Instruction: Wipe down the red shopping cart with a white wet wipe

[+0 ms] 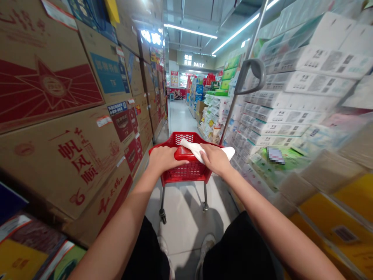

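A small red shopping cart (186, 173) with a perforated plastic basket stands right in front of me on thin metal legs with casters. My left hand (163, 157) lies over the left part of its red handle (184, 153), fingers curled over the far side and thumb along the near side. On the right part, my right hand (216, 158) is closed around a crumpled white cloth (192, 147), pressing it against the handle. The cloth's ends stick out on both sides of that hand. My right fingertips are hidden.
Stacked cardboard cartons (84, 155) wall the aisle on the left. Packs of white tissue paper (291, 97) are piled on the right, with a metal pole (228, 120) carrying a grey loop handle (250, 77) in front. Pale tiled floor (182, 112) runs ahead toward a lit sign (194, 62).
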`<state>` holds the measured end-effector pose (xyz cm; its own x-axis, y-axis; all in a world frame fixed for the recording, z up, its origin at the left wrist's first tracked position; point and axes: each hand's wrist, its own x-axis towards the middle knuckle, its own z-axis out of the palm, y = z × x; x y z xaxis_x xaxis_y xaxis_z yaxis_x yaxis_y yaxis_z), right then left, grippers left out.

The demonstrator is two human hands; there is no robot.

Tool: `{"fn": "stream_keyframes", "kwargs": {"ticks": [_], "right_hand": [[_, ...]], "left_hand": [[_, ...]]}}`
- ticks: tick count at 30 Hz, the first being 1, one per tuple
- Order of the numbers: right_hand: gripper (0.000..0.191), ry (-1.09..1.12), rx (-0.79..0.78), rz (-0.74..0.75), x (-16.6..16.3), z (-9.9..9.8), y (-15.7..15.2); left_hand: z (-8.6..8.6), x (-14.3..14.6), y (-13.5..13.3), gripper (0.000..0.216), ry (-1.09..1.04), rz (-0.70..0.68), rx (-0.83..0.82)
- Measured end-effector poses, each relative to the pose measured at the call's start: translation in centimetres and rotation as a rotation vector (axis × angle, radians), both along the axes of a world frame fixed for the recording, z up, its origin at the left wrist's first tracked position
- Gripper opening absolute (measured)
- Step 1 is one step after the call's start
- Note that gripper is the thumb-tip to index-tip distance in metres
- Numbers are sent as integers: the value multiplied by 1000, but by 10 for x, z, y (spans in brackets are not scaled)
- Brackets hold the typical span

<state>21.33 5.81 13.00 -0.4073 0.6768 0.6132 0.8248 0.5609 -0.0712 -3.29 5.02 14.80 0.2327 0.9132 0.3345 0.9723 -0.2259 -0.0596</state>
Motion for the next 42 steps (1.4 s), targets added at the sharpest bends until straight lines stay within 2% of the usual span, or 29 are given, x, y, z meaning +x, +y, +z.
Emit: {"fn": "stream_keyframes", "kwargs": {"ticks": [2, 7, 9, 11, 16, 18, 21, 25, 28, 33, 36, 40, 42], "right_hand": [[47, -48, 40, 18, -5, -2, -1], [42, -63, 68, 149, -27, -4, 9], [43, -63, 67, 173, -25, -3, 13], [44, -50, 62, 135, -10, -3, 15], [47, -82, 20, -110, 52, -8, 13], [48, -67, 52, -152, 61, -13, 10], [46, 32, 134, -126, 39, -23, 7], [41, 133, 232, 2, 0, -34, 6], [39, 103, 265, 51, 9, -38, 12], [37, 108, 323, -39, 50, -44, 19], [35, 137, 335, -57, 38, -46, 14], [38, 116, 336, 5, 0, -45, 7], [39, 66, 318, 30, -3, -41, 8]], "left_hand": [[0, 1, 1, 90, -2, 3, 5], [-2, 5, 4, 94, 8, 13, 16], [-2, 5, 4, 94, 10, 14, 16], [-2, 3, 4, 93, 10, 4, 22], [2, -2, 4, 91, 16, 7, -3], [1, -1, 5, 91, 17, 8, -4], [-1, 2, 8, 93, 15, 5, 10], [-2, 3, 9, 94, 20, 1, -3], [0, 1, 8, 93, 29, -5, -15], [-1, 1, 10, 95, 31, -18, -6], [-4, 3, 12, 97, 20, -31, 8], [-5, 1, 14, 97, 21, -37, 11], [-4, -1, 14, 96, 29, -37, 3]]}}
